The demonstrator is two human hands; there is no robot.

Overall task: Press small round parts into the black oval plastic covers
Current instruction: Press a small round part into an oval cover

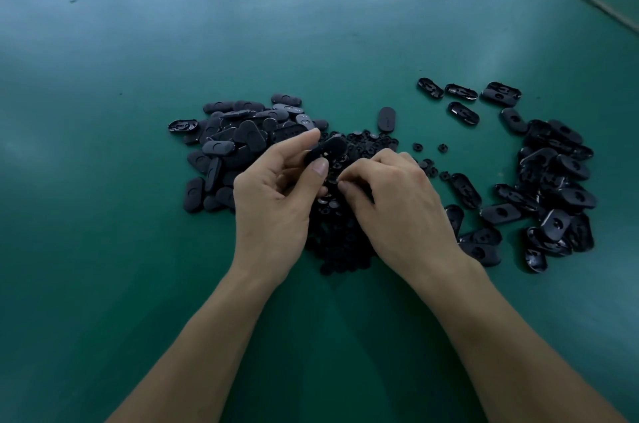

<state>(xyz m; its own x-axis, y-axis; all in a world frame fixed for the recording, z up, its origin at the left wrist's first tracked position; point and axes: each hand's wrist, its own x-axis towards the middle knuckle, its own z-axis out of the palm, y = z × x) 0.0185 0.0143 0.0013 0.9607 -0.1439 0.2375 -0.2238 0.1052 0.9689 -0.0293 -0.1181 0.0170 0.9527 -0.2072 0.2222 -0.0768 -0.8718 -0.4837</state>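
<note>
Piles of covers flank hands; left grip pinches a cover, right grip unclear.

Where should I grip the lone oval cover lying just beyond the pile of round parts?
Pinch the cover across its two long sides, from above. It lies flat, smooth side up, apart from the pile, so both sides are free.

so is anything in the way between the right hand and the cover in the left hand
Nothing visible. The left hand pinches the cover above the pile of round parts; the right hand sits close beside it over the same pile, open gap between.
</note>
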